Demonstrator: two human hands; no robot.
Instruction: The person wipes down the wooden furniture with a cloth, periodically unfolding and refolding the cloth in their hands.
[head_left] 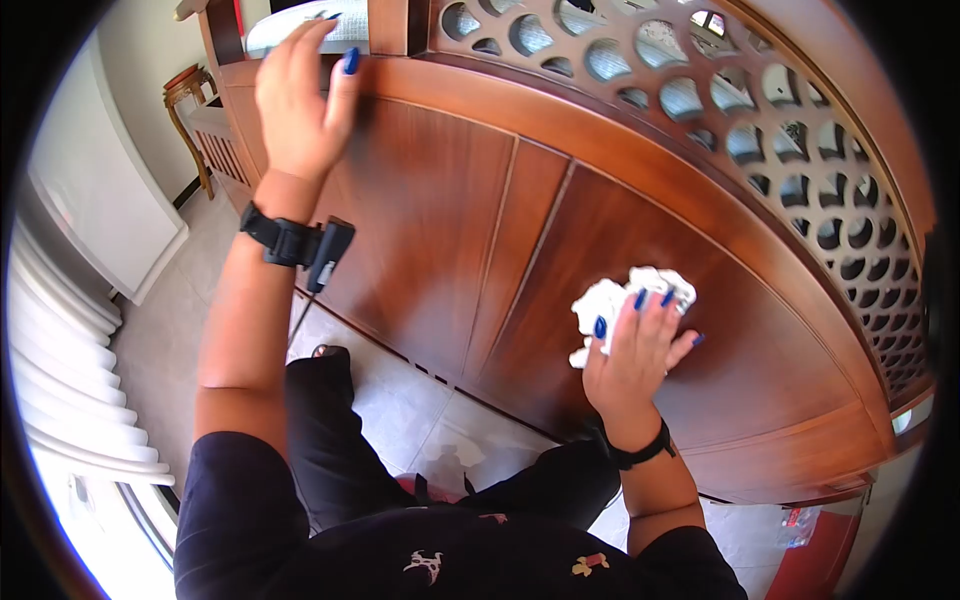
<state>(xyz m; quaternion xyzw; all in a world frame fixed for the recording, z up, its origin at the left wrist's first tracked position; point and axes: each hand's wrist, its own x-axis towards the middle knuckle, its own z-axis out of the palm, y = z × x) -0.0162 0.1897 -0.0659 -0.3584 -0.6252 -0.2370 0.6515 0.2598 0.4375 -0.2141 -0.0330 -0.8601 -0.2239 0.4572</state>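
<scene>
Grey tiled floor point(400, 440) spreads beneath both your hands and off to the left of them, under your black trousers point(345, 450). Over it, directly in front of your hands, rises a large, glossy reddish-brown wooden panel point(420, 190), with a curved top rail point(480, 105) and upright trim strips between its sections. Above and to the right of your right hand runs a wooden lattice point(765, 112) of scale-shaped openings; what lies behind it shows poorly, but the pale patches look like fabric. White pleated curtain point(80, 370) hangs well to the left of your left hand, and nearer that hand, also on its left, stands a small wooden stand point(182, 90).

Your left hand point(305, 105) is up at the top rail, fingers extended and closed round nothing. Your right hand point(632, 350) lies flat, fingers spread, holding a crumpled white cloth point(598, 303) against the panel; the cloth bunches out past your fingertips and thumb. Just behind your left hand sits a black wrist strap point(280, 238) with a device attached; behind your right, a slimmer black wristband point(642, 452). Your nails are dark blue.
</scene>
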